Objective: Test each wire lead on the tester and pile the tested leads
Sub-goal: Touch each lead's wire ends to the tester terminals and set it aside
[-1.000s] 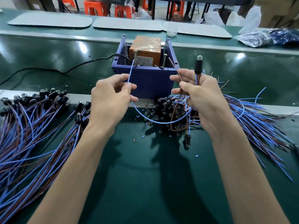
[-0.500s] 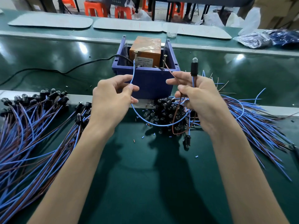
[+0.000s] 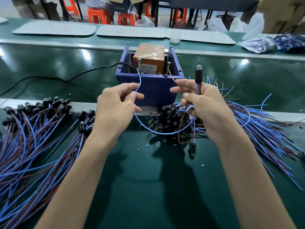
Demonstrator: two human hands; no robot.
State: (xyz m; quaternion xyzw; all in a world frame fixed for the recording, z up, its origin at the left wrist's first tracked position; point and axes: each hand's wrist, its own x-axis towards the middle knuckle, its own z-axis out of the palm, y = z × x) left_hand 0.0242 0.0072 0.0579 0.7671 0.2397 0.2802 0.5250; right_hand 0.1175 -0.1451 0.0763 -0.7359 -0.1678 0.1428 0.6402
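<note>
In front of the tester (image 3: 149, 58), left hand (image 3: 115, 111) pinches blue wire (image 3: 139, 80); right hand (image 3: 206, 106) grips lead (image 3: 198, 76) and brown wire (image 3: 173, 78)

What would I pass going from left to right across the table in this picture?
First the left pile of leads → left hand pinching a blue wire → blue box → right hand gripping a bulb lead → right pile of leads.

Green bench (image 3: 148, 187): wire leads (image 3: 33, 146), bin (image 3: 153, 91), maybe offcuts (image 3: 147, 146)
</note>
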